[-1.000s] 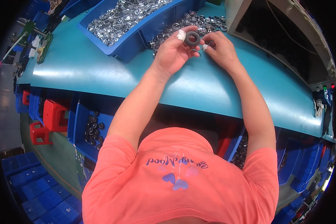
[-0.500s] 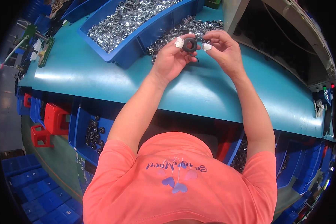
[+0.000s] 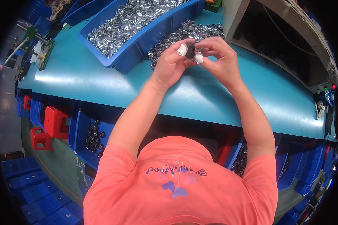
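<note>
My left hand, with white tape on a finger, grips a black ring that looks like a small tyre. My right hand, its thumb also taped white, pinches a small shiny clear piece at the ring's right side. Fingers hide much of both, so I cannot tell how far the piece sits in the ring. Both hands are over the teal table. Just beyond them lies a heap of shiny clear and dark round parts.
A blue bin full of similar parts stands at the back left. A beige-framed box with a dark opening borders the right. Below the table edge, a blue bin holds black wheels. Red stools stand lower left.
My hands have come together. The right hand has moved left, bringing the small clear piece against the black ring, which has turned more edge-on.
</note>
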Available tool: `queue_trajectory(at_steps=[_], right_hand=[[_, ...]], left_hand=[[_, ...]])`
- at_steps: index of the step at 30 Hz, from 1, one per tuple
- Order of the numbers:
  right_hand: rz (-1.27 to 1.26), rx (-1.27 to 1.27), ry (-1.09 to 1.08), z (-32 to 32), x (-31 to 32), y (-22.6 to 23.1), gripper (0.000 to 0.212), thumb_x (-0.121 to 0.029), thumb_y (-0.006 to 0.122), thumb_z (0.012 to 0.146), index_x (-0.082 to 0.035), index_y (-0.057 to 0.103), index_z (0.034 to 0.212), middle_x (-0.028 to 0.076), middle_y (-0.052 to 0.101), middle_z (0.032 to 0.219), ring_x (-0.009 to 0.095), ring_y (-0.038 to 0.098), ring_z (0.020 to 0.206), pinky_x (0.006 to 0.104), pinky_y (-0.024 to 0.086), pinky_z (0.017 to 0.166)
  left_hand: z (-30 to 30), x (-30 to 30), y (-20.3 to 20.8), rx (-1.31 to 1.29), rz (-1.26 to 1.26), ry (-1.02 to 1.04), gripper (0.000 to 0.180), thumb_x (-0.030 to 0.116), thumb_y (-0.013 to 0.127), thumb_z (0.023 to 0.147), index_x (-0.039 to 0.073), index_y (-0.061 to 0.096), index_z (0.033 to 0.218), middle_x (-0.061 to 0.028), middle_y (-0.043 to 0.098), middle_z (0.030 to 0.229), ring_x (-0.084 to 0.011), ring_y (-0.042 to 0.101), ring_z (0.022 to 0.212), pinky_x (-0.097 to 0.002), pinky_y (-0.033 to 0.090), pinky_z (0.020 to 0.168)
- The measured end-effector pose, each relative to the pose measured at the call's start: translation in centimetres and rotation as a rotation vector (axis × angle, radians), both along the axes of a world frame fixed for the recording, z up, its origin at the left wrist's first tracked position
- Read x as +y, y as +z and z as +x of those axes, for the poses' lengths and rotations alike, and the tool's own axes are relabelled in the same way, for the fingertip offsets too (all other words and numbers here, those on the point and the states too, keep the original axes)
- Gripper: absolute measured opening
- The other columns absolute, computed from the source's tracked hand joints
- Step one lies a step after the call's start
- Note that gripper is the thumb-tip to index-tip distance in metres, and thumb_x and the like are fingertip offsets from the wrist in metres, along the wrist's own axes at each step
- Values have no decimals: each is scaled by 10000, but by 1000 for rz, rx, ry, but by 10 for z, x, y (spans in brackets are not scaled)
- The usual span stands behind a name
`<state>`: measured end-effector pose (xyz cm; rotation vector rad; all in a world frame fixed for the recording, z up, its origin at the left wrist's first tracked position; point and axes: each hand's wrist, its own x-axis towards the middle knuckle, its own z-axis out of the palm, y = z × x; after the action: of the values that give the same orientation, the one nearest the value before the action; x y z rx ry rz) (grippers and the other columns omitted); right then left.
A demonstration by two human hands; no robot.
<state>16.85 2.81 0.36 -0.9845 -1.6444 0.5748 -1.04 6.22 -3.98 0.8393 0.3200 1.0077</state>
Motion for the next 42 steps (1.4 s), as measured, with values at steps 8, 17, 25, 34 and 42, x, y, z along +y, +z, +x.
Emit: queue_trajectory(at_steps=[8,17,25,34,42], right_hand=[[15,-126,-95,-2,-2,-2,264,19,757,713,-58,711,961,47,672,952,150,679,775,268,561,696],[-28,-97,-1,-3,-2,-5,304,18,747,736,-77,719,1023,47,656,988,160,679,856,279,569,744],[-406,49,139,12,10,-20,397,-71,693,796,-37,695,1192,82,641,1144,190,638,1023,327,541,888],[-254,14,-1,-5,-5,-14,237,-145,760,814,-89,779,1043,59,695,948,166,648,946,300,516,833],[-470,266,62,4,4,-16,365,-69,666,809,-86,738,1166,70,710,924,132,644,867,275,511,767]], left_hand=[[4,1,-4,163,55,111,392,201,619,985,-2,546,1311,-99,644,1182,-184,625,1072,-341,515,915],[16,-8,-1,323,191,235,316,132,582,1002,-17,550,1279,-75,651,1110,-127,616,988,-284,532,845],[14,-15,4,399,322,372,175,107,538,1010,59,596,1168,-21,631,960,-83,598,811,-245,516,649],[14,-18,3,486,371,469,169,157,569,1004,76,628,1140,-1,639,880,-71,577,714,-224,492,587],[11,-14,10,455,266,278,221,166,522,1022,63,590,1205,-7,641,900,-72,580,717,-225,493,578]])
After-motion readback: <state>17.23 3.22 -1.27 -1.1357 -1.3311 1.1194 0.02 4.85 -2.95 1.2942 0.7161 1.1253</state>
